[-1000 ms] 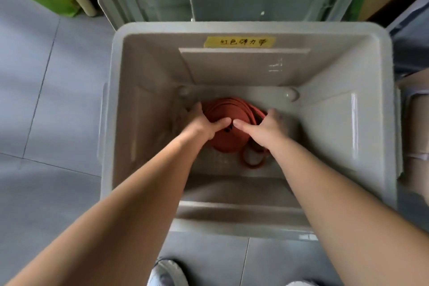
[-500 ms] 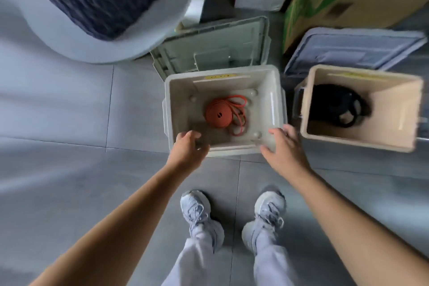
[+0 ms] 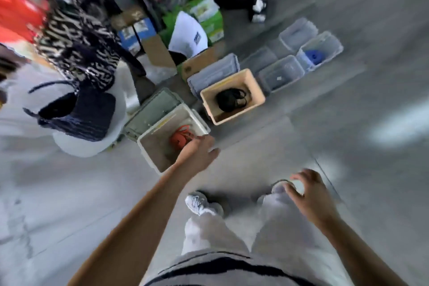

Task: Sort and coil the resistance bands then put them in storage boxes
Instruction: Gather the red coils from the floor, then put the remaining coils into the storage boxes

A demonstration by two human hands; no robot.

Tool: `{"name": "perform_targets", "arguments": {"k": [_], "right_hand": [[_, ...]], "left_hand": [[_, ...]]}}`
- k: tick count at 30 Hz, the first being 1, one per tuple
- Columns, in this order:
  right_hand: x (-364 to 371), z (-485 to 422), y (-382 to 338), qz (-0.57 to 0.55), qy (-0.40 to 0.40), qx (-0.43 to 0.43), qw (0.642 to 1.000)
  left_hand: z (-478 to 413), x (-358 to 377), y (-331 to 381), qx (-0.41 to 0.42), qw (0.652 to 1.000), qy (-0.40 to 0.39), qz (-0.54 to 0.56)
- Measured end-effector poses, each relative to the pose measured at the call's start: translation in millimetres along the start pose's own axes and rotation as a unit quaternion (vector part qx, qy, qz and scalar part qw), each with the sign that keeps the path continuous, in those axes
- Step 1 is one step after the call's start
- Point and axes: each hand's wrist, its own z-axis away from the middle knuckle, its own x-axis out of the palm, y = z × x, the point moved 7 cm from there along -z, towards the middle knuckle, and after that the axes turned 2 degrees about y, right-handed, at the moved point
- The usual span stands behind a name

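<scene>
The view was tilted and smeared by motion. The person stood on the grey tiled floor, both bare arms reaching forward. The left hand hung over the near right corner of the white storage box, back of the hand up, fingers relaxed and the thumb sticking out to the side, with nothing in its hold; whether it touched the rim could not be told. The right hand hovered in front of the right trouser leg, fingers loosely bent and spread, also holding nothing.

The red resistance band lay coiled on the bottom of the white storage box, a few loose loops trailing from the coil towards the far wall. A grey lid lay against the far side of that box. Just to its right stood the beige storage box with the black resistance band coiled inside, and another lid behind it. Farther right sat a cluster of clear storage boxes; the blue resistance band lay in the far right one.

To the left stood a white chair with a dark cushion, a zebra-patterned cloth above it. Green cardboard boxes stood behind the lids. A white sneaker showed below the left hand.
</scene>
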Motion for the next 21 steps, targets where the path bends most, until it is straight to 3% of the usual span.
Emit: {"name": "perform_targets", "arguments": {"k": [5, 13, 18, 21], "right_hand": [[-92, 6, 91, -0.013, 0.002, 0.041, 0.999], [-290, -88, 169, -0.034, 0.14, 0.041, 0.989], [-378, -158, 232, -0.016, 0.157, 0.031, 0.987], [-426, -193, 280, -0.023, 0.139, 0.069, 0.988]], "left_hand": [[-10, 26, 119, -0.01, 0.999, -0.015, -0.036], [-41, 79, 230, -0.031, 0.992, -0.047, -0.115], [-122, 95, 321, -0.001, 0.989, -0.06, -0.136], [-198, 104, 421, 0.037, 0.988, -0.054, -0.143]]}}
